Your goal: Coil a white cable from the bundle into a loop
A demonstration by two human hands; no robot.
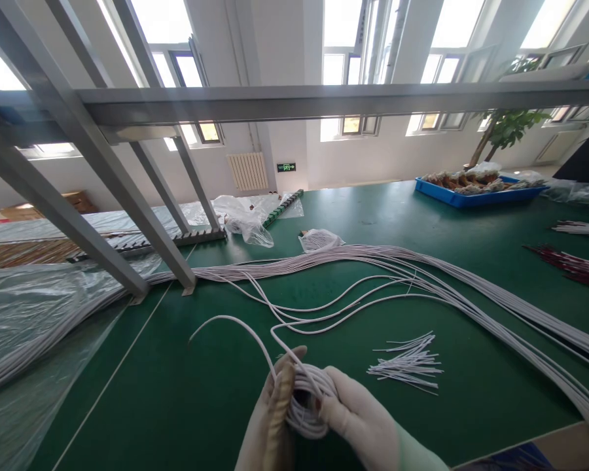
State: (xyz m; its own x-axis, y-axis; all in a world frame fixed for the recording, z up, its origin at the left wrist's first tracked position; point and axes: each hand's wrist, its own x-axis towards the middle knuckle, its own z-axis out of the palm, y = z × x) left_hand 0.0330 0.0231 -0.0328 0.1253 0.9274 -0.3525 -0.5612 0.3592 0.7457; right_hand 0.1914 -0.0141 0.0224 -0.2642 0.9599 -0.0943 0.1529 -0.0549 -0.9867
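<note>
Here at bottom centre, the gloved left hand (pixel 269 415) and gloved right hand (pixel 358 409) both grip the white cable coil (pixel 308 426) from opposite sides, presumably so its loops can't spring apart, short white strips (pixel 410 364) lying lower right.

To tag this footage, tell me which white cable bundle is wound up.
The cable coil held between the left hand and right hand; the long bundle lies uncoiled across the green tabletop.
</note>
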